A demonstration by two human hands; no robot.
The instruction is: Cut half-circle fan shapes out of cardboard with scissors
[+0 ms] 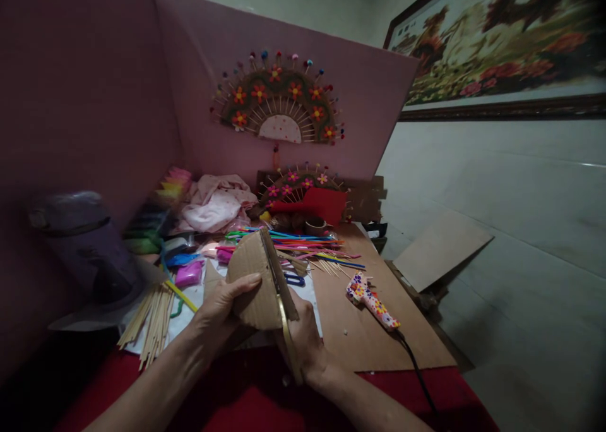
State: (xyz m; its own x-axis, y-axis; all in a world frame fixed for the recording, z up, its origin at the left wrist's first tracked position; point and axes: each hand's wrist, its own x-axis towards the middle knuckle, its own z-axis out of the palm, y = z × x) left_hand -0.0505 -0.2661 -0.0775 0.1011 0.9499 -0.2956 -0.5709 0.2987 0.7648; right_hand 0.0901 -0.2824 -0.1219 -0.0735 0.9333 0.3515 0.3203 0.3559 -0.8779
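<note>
My left hand (218, 312) grips a half-round piece of brown cardboard (253, 280), its thumb lying flat on the face and its other fingers hidden behind. At the right side of the piece is my right hand (307, 334), closed round it near a narrow, yellowish curved strip (288, 337). I cannot make out whether that strip is a separate part. A second cardboard layer stands at the right edge of the piece. Both hands are held over the front of the table, above the red cloth (246, 388).
A flowered glue gun (372, 300) with a black cord lies on a brown board (341, 343). Wooden sticks (150, 321) lie at the left, beside a large bottle (92, 249). Behind are coloured pipe cleaners (303, 241), clay packets (189, 272) and decorated fans (279, 100).
</note>
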